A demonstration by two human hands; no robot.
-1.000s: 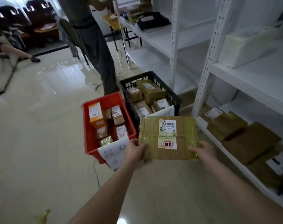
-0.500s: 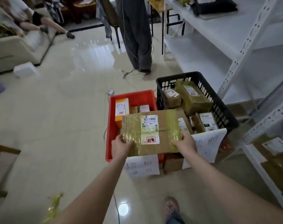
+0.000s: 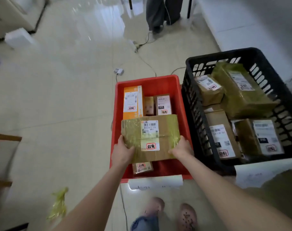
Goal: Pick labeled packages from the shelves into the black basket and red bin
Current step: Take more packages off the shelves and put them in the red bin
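- Glossy pale tile floor (image 3: 66, 100) all round, with a cable (image 3: 147, 62) trailing across it and a scrap of yellow-green tape (image 3: 58, 205) lying at lower left.
- Red bin (image 3: 183, 114) on the floor, just beside the black basket (image 3: 192, 105) to its right; whether touching, cannot tell.
- Taped cardboard package (image 3: 150, 139) held flat above the near half of the red bin, barcode label and red-stamped sticker facing up (tape yellowish and shiny).
- Left hand (image 3: 122, 154) clamped on the package's near-left corner, fingers under, thumb on top.
- Right hand (image 3: 181, 150) gripping the near-right corner likewise.
- Inside the red bin: an orange box (image 3: 132, 102) standing at the far left, small labelled parcels (image 3: 162, 105) beside it, another small parcel (image 3: 142, 166) near the front, partly under the held package.
- Inside the black basket: several brown labelled packages (image 3: 242, 92), one tilted against the far side.
- White handwritten paper sign (image 3: 155, 182) hanging off the red bin's near rim.
- Pink clogs (image 3: 186, 215) at the bottom edge.
- Trouser legs of a second person (image 3: 162, 12) at the top.
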